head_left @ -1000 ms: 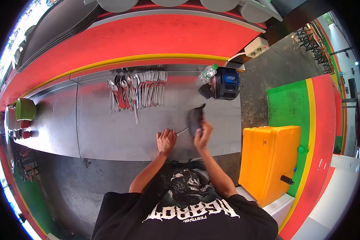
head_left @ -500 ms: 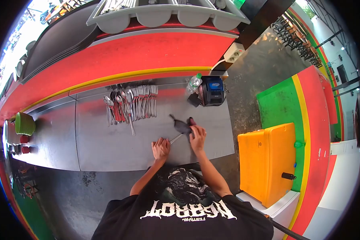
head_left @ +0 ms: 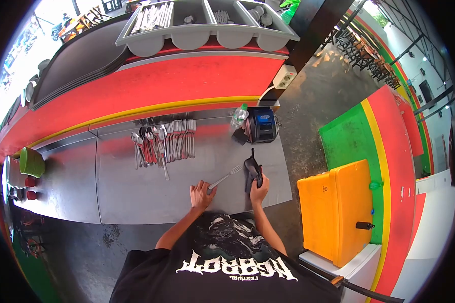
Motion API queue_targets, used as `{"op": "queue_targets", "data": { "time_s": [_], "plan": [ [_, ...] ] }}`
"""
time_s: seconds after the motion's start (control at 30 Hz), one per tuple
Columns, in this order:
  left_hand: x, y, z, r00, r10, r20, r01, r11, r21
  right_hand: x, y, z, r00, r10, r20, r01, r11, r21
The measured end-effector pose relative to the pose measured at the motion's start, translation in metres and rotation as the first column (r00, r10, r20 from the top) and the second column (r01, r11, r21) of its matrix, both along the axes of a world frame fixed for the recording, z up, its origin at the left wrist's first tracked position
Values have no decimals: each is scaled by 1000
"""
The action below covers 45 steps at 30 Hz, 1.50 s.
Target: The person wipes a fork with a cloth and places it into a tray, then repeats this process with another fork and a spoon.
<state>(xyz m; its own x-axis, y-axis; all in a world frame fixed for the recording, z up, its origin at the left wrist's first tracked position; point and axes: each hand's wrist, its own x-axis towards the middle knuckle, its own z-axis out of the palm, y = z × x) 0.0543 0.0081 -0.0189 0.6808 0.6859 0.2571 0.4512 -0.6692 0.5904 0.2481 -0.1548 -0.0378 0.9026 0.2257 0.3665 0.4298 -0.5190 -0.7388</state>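
Observation:
My left hand (head_left: 201, 195) is closed round the handle of a fork (head_left: 224, 178), whose tines point up and to the right. In my right hand (head_left: 259, 190) is a dark cloth (head_left: 253, 170), bunched and hanging just right of the tines, apart from them. Both hands are over the near part of the metal table (head_left: 136, 197). Beyond my left hand lies a row of spoons (head_left: 149, 144) and forks (head_left: 184, 139), side by side. One spoon (head_left: 165, 164) sticks out toward me from the row.
A plastic bottle (head_left: 239, 116) and a blue-black device (head_left: 262, 124) stand at the table's back right. Above the red ledge sits a grey cutlery tray (head_left: 202, 31). A green container (head_left: 32, 162) is at far left, an orange box (head_left: 333, 212) at right.
The cloth has come off the fork's head and moved right with my right hand, uncovering the tines. My left hand still grips the fork. The view has shifted slightly.

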Motion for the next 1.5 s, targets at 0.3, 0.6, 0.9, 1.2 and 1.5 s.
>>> {"op": "queue_targets", "data": {
  "time_s": [0.3, 0.6, 0.9, 1.2, 1.5],
  "plan": [
    [-9, 10, -14, 987, -152, -51, 141, 976, -168, -8, 3, 8, 988, 1, -157, 24, 987, 159],
    [-29, -7, -131, 913, -363, -183, 340, 929, -144, -80, 43, 59, 589, 796, -139, -794, 602, 83],
    [-17, 14, -18, 889, -445, -112, 213, 616, -758, -35, 67, 41, 768, 641, -5, -634, 758, -157],
    [-21, 11, -8, 897, -441, -6, 246, 511, -824, 44, 78, 8, 946, 323, -37, -325, 935, -141],
    [-21, 10, -38, 888, -451, 91, 430, 744, -511, 42, 102, 70, 990, 134, 37, -138, 975, 176]
  ]
}}
